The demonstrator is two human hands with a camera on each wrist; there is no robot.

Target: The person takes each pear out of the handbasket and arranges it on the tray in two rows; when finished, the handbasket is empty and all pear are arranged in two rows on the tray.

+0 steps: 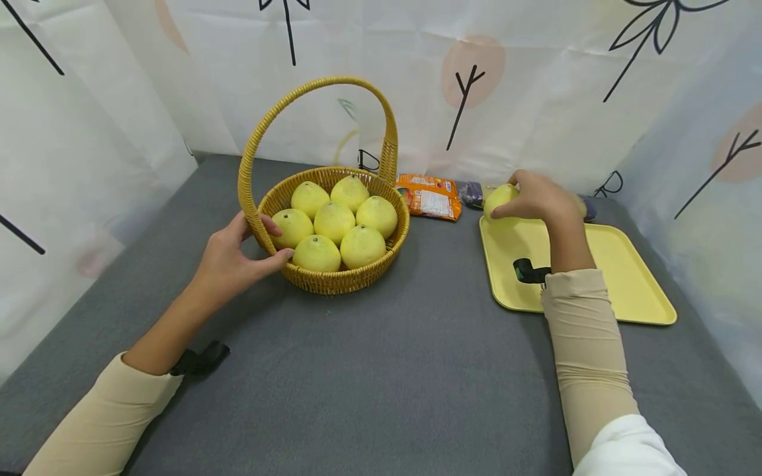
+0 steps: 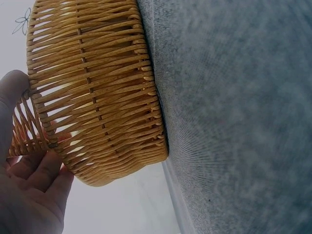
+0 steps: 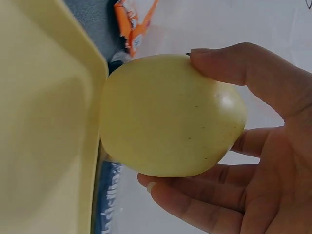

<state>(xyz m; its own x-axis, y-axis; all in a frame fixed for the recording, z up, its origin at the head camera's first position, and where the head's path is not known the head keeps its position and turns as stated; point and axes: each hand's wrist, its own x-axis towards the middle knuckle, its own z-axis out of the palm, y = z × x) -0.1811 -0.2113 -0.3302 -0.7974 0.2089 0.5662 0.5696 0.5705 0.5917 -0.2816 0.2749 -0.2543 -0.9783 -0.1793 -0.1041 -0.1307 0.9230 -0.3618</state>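
Note:
In the head view, my left hand (image 1: pixel 229 256) holds the wicker basket (image 1: pixel 332 284) at its left side, where the tall arched handle (image 1: pixel 250 142) meets the rim. The left wrist view shows the thumb on one side of the rim and the fingers on the other. Several pale yellow-green apples (image 1: pixel 333 222) fill the basket, which stands on the table. At the right, my right hand (image 1: pixel 540 197) grips another apple (image 3: pixel 170 117) between thumb and fingers. That apple is over the far left edge of the yellow tray (image 1: pixel 631 274).
An orange printed packet (image 1: pixel 430 197) lies right of the basket, with a dark package (image 1: pixel 471 194) beside it. More packages behind the tray are partly hidden by my right hand. A patterned white curtain (image 1: pixel 405 99) surrounds the grey table (image 1: pixel 381 370).

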